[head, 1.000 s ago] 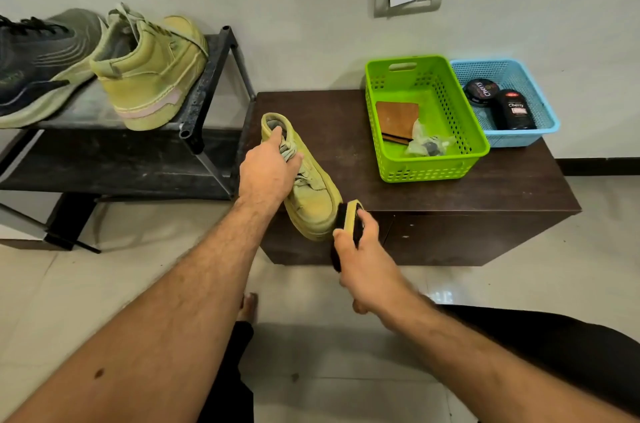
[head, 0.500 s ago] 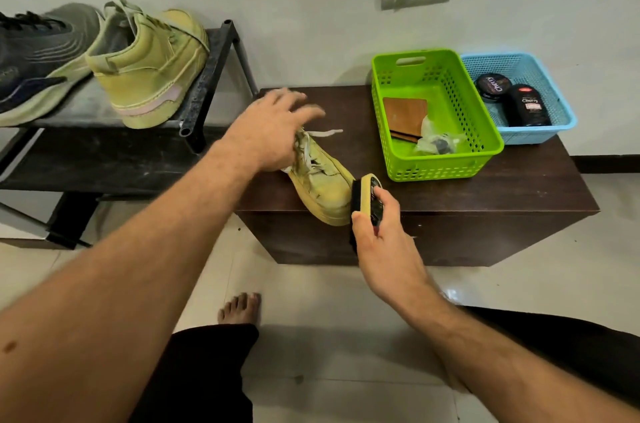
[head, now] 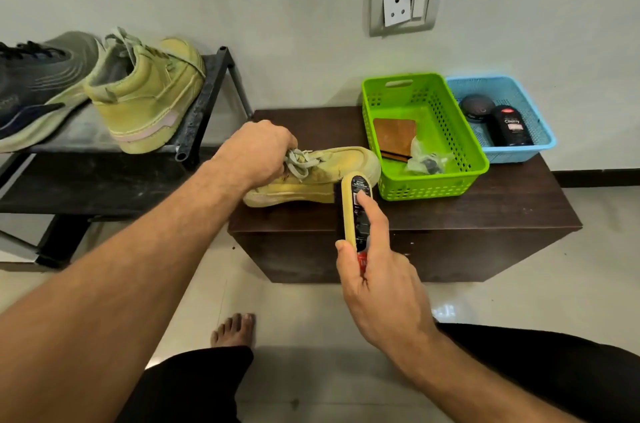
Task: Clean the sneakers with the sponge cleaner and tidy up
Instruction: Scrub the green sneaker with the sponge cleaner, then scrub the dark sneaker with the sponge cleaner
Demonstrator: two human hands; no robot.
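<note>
The left hand (head: pixel 254 152) is curled over the lace end of a yellow-green sneaker (head: pixel 329 176), its fingers bent down around the tongue and laces so that it grips the shoe from above. That sneaker sits on the dark brown worktop (head: pixel 502 211), toe pointing right and almost touching the green basket (head: pixel 460 145). The right hand (head: pixel 377 280) holds the sponge cleaner (head: pixel 355 211) upright, thumb on its left edge and forefinger stretched up along the labelled face, the other fingers wrapped behind; the cleaner's upper end lies against the side of the sneaker near its toe. The matching sneaker (head: pixel 149 93) stands on the black shoe rack (head: pixel 204 110) to the left, beside a dark running shoe (head: pixel 38 83). A blue basket (head: pixel 533 145) behind the green one holds black polish containers.
</note>
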